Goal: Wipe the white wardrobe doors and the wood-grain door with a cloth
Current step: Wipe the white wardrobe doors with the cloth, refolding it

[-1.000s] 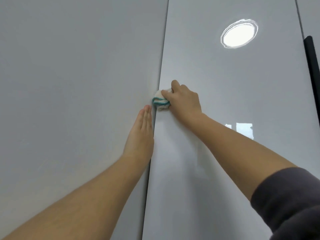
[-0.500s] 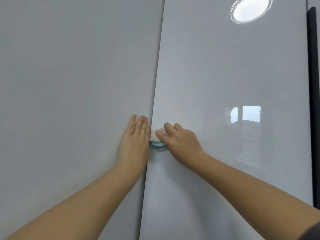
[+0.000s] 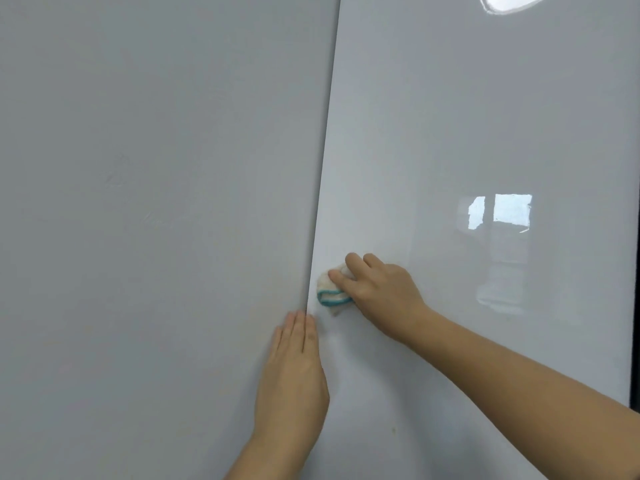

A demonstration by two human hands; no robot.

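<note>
Two white wardrobe doors fill the view: a matt left door [image 3: 156,220] and a glossy right door [image 3: 485,133], divided by a thin dark seam. My right hand [image 3: 381,292] grips a bunched white cloth with a teal edge [image 3: 330,292] and presses it on the right door just beside the seam. My left hand [image 3: 294,372] lies flat with straight fingers over the seam, below the cloth and not touching it. The wood-grain door is not in view.
A dark vertical strip [image 3: 634,407] shows at the right door's far edge. The glossy door reflects a round ceiling light [image 3: 512,1] at the top and a window [image 3: 502,213] at mid-height.
The cloth and my right hand went down along the seam over the last second. My left hand, level with the cloth half a second ago, now lies below it. The view has tilted down.
</note>
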